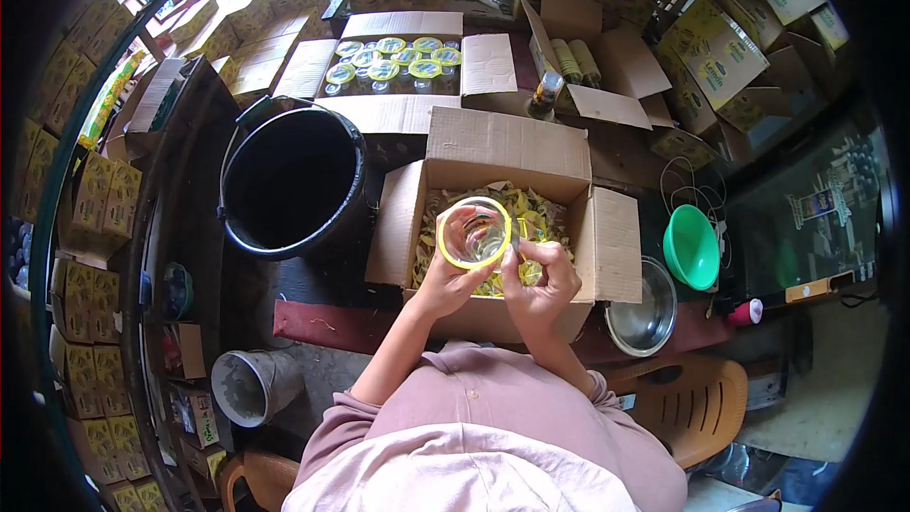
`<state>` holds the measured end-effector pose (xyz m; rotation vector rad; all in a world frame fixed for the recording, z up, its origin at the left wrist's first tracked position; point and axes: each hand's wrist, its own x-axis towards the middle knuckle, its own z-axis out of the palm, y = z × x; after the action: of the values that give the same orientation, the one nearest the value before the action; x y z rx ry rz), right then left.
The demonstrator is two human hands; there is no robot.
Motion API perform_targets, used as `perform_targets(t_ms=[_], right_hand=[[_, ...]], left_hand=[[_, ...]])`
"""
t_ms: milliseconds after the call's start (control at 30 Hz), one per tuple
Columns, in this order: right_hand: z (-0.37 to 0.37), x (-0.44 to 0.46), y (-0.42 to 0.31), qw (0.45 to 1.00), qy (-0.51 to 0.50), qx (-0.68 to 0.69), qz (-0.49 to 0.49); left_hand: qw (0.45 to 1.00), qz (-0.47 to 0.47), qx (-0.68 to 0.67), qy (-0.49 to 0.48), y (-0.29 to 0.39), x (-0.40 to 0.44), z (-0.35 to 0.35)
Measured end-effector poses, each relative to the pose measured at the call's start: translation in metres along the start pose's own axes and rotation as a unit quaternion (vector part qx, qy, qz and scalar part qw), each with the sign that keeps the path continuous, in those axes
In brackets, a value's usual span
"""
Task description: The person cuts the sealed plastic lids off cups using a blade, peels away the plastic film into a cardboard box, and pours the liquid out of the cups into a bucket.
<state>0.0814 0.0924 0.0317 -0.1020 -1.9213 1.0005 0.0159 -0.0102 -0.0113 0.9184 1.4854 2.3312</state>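
A clear plastic cup point(485, 245) with a yellow rim is tilted so that its mouth faces me. My left hand point(444, 280) wraps around its left side and holds it. At the cup's right edge, the thumb and fingers of my right hand point(542, 286) are pinched together against the rim; any small piece between them is too small to make out. Both hands are above an open cardboard box point(507, 144), which holds a heap of yellow and clear strips point(545, 211).
Left of the box stands a black bucket point(296, 180). A steel bowl point(642, 308) and a green bowl point(692, 248) are on the right. Behind, a carton point(398, 112) holds several yellow-lidded cups, beside a carton with stacked cups point(583, 59). A grey bucket point(248, 389) stands lower left.
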Motion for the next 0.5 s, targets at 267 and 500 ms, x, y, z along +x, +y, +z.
perform_targets(t_ms=[267, 500], right_hand=[[0.0001, 0.0062, 0.0028, 1.000, -0.015, 0.013, 0.017], [0.0011, 0.0045, 0.0006, 0.999, -0.017, 0.021, 0.031]], left_hand=[[1.000, -0.002, 0.016, -0.021, -0.0018, -0.0028, -0.0058], [1.000, 0.003, 0.002, -0.004, 0.0054, 0.0006, -0.0043]])
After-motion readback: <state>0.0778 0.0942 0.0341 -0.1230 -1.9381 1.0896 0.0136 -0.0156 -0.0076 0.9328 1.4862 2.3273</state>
